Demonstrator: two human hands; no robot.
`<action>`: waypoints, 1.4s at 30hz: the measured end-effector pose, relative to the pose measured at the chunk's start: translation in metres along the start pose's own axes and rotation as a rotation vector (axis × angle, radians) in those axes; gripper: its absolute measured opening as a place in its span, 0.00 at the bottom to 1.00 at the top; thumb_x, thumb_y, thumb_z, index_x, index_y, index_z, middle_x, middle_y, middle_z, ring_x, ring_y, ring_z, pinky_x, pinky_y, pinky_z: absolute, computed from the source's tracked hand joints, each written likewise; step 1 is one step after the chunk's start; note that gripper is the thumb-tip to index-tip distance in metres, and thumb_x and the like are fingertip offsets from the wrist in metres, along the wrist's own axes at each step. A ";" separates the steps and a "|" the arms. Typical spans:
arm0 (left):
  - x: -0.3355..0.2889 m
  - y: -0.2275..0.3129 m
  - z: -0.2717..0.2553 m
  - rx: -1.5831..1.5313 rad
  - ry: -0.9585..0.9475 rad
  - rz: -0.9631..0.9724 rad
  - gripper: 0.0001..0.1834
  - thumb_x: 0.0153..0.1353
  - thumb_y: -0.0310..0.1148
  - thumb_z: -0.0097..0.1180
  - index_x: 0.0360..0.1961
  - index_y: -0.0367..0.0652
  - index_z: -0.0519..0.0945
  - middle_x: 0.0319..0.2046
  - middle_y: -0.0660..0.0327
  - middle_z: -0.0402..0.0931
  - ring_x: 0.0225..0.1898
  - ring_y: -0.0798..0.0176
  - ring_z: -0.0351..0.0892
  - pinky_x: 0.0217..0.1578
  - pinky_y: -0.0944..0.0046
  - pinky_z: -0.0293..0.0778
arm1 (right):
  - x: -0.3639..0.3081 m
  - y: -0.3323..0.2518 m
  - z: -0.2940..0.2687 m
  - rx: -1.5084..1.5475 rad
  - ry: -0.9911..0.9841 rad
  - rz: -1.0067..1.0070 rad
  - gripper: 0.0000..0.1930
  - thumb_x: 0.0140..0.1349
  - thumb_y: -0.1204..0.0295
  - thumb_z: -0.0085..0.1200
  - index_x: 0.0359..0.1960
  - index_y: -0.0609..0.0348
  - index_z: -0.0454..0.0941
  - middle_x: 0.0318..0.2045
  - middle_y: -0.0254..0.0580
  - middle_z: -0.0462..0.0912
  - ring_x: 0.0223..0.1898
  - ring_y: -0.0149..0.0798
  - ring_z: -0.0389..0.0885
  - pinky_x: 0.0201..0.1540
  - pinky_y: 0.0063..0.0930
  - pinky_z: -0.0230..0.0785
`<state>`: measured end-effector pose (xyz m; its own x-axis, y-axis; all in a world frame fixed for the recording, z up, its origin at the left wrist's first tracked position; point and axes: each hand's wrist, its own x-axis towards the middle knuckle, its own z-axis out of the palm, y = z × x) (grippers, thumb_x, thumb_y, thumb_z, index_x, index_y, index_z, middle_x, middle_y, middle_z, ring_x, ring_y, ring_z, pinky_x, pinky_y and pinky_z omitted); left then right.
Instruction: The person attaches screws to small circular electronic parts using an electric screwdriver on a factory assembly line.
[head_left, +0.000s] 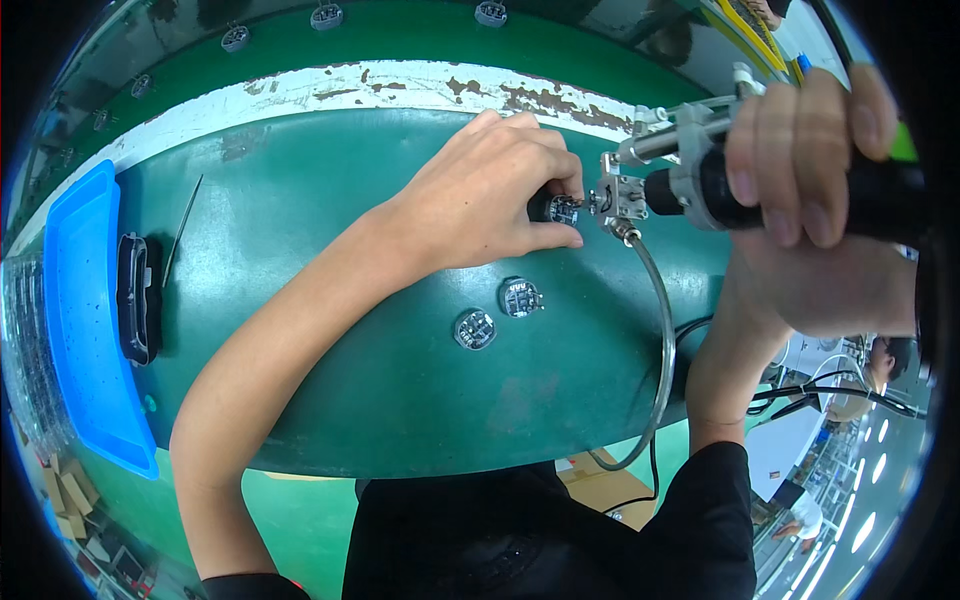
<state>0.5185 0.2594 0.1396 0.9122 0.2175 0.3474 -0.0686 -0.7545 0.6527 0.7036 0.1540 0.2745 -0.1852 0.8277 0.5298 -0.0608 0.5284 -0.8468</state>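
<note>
My left hand is closed around a small round circuit assembly in a dark cup, held on its side with its component face turned right. My right hand wraps round a black powered screwdriver, which lies level and points left. Its metal nozzle head is right at the assembly's face; whether the tip touches cannot be made out. From the head a clear hose curves down. Two similar round assemblies, one nearer the hand and another lower left, lie on the green table.
At the left stand a blue tray, a black oblong case and a thin metal tool. Beyond the chipped white ledge, a green belt carries several round assemblies. Black cables run at the right.
</note>
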 end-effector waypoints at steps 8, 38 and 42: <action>-0.005 0.009 -0.014 0.028 -0.101 -0.048 0.19 0.54 0.39 0.74 0.44 0.41 0.85 0.40 0.61 0.81 0.46 0.54 0.77 0.55 0.55 0.70 | -0.002 -0.028 -0.002 -0.021 -0.049 -0.048 0.24 0.70 0.49 0.52 0.50 0.57 0.69 0.24 0.24 0.71 0.23 0.24 0.71 0.35 0.23 0.67; -0.051 0.129 -0.050 0.391 0.480 0.126 0.22 0.36 0.34 0.84 0.33 0.41 0.86 0.30 0.61 0.82 0.34 0.57 0.79 0.35 0.62 0.76 | -0.012 -0.064 0.006 -0.131 0.291 -0.242 0.43 0.64 0.28 0.38 0.44 0.65 0.72 0.16 0.30 0.65 0.15 0.28 0.65 0.24 0.24 0.61; -0.055 0.155 -0.053 0.407 0.520 0.163 0.23 0.34 0.34 0.85 0.33 0.41 0.86 0.28 0.61 0.82 0.32 0.58 0.79 0.34 0.62 0.76 | 0.004 -0.065 0.044 -0.233 0.498 -0.277 0.46 0.62 0.23 0.33 0.36 0.62 0.72 0.10 0.30 0.63 0.09 0.27 0.61 0.15 0.22 0.60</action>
<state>0.4368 0.1635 0.2572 0.5830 0.2740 0.7649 0.0618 -0.9536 0.2945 0.6632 0.1148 0.3293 0.2912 0.6128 0.7346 0.1849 0.7174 -0.6717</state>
